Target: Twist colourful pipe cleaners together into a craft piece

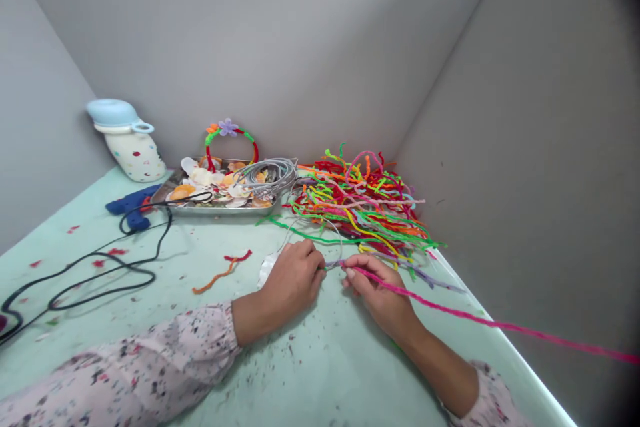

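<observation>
**A:** Layout?

**B:** Pale green surface [150, 347], speckled with fluff scraps. In the back corner there's a big tangle of pipe cleaners [365, 203], mixed colours. Left of it is a metal tray [220, 209] of seashells [200, 178], with a grey wire coil [267, 175] on its right end. A red-green wrapped hoop [229, 137] stands behind the tray. Further left: blue glue gun [131, 203], its black cord [100, 267] looping toward me, and a dotted white jug [133, 150].

**A:** Hands?

**B:** Both are low over the surface, just in front of the tangle, nearly touching. Left hand [295, 277]: fingers pinched together on the end of a lilac pipe cleaner [440, 282], right where a thin wire ring [320, 217] comes down. I can't tell if the ring is in the pinch too. Right hand [380, 297]: fingers clamped on the pink pipe cleaner [500, 325] near its end. The rest of it runs off right, out of frame.

**A:** Handling?

**B:** My read is that the pink one is featherweight. The fuzzy nap means no slip, and the soft wire core should bend and hold its shape. It's floppy over that long span, so grip it thumb-and-forefinger close to the working end, not mid-length. The ring looks thin, smooth and springy, likely to roll unless pinned at the contact point. The shells are the only fragile items, and they're well apart.
</observation>
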The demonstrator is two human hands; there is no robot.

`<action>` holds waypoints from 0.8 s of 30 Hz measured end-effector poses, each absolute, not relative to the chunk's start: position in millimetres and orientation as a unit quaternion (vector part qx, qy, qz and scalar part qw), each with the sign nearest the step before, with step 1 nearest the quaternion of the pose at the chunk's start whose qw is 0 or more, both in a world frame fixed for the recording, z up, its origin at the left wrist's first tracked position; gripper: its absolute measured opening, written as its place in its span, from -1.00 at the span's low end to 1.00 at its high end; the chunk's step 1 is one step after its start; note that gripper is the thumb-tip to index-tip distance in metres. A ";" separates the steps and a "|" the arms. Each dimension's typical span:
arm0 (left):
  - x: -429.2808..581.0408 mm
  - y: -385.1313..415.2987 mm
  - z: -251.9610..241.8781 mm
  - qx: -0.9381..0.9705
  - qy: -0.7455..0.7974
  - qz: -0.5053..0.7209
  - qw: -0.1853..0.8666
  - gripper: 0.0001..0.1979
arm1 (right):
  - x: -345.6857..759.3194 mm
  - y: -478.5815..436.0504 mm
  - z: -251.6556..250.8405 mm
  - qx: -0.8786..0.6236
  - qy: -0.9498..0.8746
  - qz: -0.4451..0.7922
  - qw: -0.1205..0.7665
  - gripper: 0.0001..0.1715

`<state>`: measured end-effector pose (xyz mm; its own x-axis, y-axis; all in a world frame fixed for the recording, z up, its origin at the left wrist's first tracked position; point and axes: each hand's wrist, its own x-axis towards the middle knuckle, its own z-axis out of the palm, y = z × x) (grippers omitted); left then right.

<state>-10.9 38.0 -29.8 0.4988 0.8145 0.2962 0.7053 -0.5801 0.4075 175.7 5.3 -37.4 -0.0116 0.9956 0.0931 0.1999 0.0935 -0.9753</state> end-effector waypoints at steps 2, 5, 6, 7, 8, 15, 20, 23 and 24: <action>-11.2 38.6 -27.1 0.844 0.446 0.266 0.131 -0.88 | 176.7 4.9 -38.0 -0.517 -0.577 0.429 0.465 -0.76; -11.3 36.7 -21.7 0.803 0.460 0.343 0.165 -0.89 | 174.5 5.3 -36.9 -0.528 -0.563 0.425 0.473 -0.73; -11.0 35.3 -19.9 0.787 0.463 0.365 0.182 -0.89 | 172.5 5.9 -36.2 -0.532 -0.554 0.422 0.481 -0.72; -10.6 33.7 -18.3 0.771 0.466 0.383 0.202 -0.89 | 169.9 6.8 -35.5 -0.533 -0.544 0.422 0.491 -0.72; -10.2 31.9 -17.0 0.758 0.466 0.398 0.223 -0.89 | 167.0 7.7 -34.8 -0.532 -0.534 0.423 0.502 -0.72; -6.8 18.4 -16.0 0.734 0.416 0.418 0.337 -0.88 | 154.1 7.1 -31.0 -0.482 -0.537 0.448 0.528 -0.80; -6.0 17.3 -19.6 0.715 0.401 0.417 0.393 -0.90 | 160.7 0.1 -35.3 -0.463 -0.584 0.419 0.520 -0.83; -5.8 18.6 -22.6 0.690 0.412 0.418 0.424 -0.92 | 163.4 -0.9 -39.0 -0.459 -0.598 0.402 0.520 -0.87; -5.8 19.0 -23.6 0.681 0.410 0.421 0.436 -0.91 | 163.6 -0.9 -39.5 -0.456 -0.604 0.394 0.521 -0.88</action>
